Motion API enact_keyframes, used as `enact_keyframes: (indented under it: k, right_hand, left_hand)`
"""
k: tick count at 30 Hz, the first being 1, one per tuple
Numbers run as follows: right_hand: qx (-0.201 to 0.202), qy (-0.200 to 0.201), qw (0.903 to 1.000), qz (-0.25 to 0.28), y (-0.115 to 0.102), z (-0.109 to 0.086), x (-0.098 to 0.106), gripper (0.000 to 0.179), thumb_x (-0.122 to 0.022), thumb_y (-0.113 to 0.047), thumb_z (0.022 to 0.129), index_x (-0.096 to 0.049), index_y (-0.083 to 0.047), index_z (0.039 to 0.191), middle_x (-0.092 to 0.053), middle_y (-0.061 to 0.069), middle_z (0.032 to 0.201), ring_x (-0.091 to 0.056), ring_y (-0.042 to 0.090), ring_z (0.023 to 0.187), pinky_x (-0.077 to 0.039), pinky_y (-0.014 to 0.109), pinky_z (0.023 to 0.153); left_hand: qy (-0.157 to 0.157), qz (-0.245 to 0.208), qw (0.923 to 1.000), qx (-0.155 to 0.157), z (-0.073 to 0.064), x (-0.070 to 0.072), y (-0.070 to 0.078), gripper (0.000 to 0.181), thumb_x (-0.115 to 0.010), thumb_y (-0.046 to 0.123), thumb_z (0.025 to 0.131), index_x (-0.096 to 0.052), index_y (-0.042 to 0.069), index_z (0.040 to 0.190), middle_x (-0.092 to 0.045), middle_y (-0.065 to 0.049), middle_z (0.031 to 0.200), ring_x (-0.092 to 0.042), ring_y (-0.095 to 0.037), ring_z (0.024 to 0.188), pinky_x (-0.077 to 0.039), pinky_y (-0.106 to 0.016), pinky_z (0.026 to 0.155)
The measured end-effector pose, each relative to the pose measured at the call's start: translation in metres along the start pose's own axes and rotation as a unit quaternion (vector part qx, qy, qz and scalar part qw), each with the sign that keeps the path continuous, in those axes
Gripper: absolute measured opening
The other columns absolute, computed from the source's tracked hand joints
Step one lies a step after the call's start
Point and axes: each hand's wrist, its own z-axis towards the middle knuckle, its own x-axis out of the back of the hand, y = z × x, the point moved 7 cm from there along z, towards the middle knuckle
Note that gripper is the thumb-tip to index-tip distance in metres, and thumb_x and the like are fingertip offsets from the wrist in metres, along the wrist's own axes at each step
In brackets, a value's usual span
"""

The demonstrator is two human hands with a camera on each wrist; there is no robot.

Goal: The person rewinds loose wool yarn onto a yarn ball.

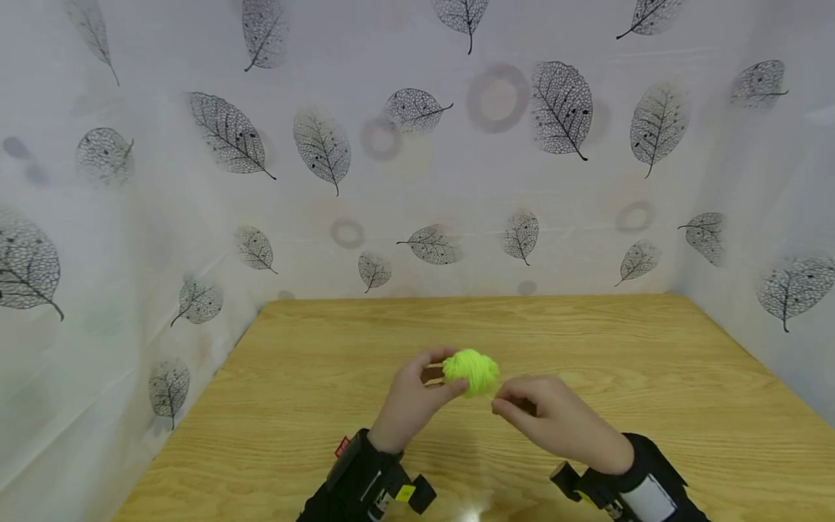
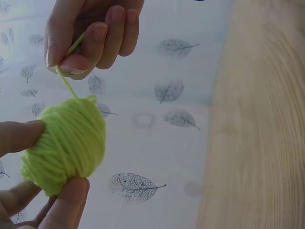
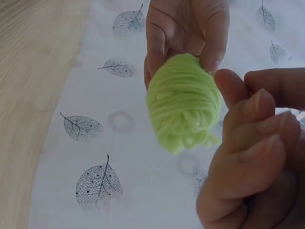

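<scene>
A small ball of bright yellow-green yarn (image 1: 471,372) is held above the table by my left hand (image 1: 417,391), thumb on one side and fingers on the other. From the ball a short strand of yarn (image 2: 69,87) runs to my right hand (image 1: 554,417), which pinches it between thumb and forefinger. The left wrist view shows the strand taut between ball and fingertips, with a small loop beside it on top of the ball. In the right wrist view the wound yarn (image 3: 183,102) faces the camera, and the pinched strand is hidden behind the fingers.
Under both hands lies a wood-grain table (image 1: 313,362). A white sheet (image 1: 417,181) printed with dark leaf skeletons hangs behind it and along both sides. Each wrist wears a black band with a small camera. A small red tag (image 1: 342,446) shows by the left wrist.
</scene>
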Motion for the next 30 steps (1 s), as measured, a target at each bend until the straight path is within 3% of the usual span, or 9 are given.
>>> enact_keyframes:
  k: [10, 15, 22, 30]
  right_hand:
    - [0.014, 0.011, 0.9998, 0.007, -0.003, -0.001, 0.006, 0.017, -0.057, -0.013, 0.092, -0.06, -0.019, 0.076, -0.043, -0.015, 0.06, -0.034, -0.005, 0.048, -0.035, 0.016, 0.04]
    - [0.007, 0.007, 0.9997, 0.021, 0.0, 0.0, 0.007, 0.017, -0.056, -0.014, 0.092, -0.061, -0.017, 0.076, -0.044, -0.015, 0.06, -0.032, -0.004, 0.048, -0.033, 0.015, 0.04]
    - [0.006, 0.0, 0.9985, 0.054, 0.004, 0.001, 0.006, 0.018, -0.055, -0.008, 0.092, -0.06, -0.014, 0.076, -0.045, -0.012, 0.061, -0.034, -0.002, 0.048, -0.034, 0.017, 0.04]
    - [-0.016, -0.002, 0.9944, 0.104, 0.014, 0.003, 0.003, 0.019, -0.053, -0.006, 0.093, -0.055, -0.009, 0.074, -0.041, -0.011, 0.06, -0.035, 0.001, 0.049, -0.033, 0.021, 0.04]
  left_hand:
    - [-0.072, 0.011, 0.9964, 0.042, -0.003, -0.012, -0.006, 0.042, -0.069, 0.017, 0.083, -0.055, 0.007, 0.121, -0.054, -0.008, 0.117, -0.055, -0.024, 0.099, -0.053, -0.039, 0.077]
    - [-0.128, 0.018, 0.9905, 0.048, -0.006, -0.019, -0.005, 0.037, -0.067, 0.016, 0.085, -0.056, 0.01, 0.12, -0.056, -0.005, 0.116, -0.056, -0.023, 0.096, -0.053, -0.039, 0.076]
    - [-0.187, -0.032, 0.9801, 0.06, -0.01, -0.026, -0.002, 0.035, -0.064, 0.011, 0.086, -0.056, 0.004, 0.119, -0.058, -0.008, 0.111, -0.057, -0.021, 0.091, -0.05, -0.045, 0.081]
    - [-0.219, -0.096, 0.9675, 0.083, -0.012, -0.029, -0.001, 0.034, -0.059, 0.005, 0.088, -0.053, -0.003, 0.121, -0.058, -0.009, 0.111, -0.058, -0.019, 0.093, -0.05, -0.035, 0.084]
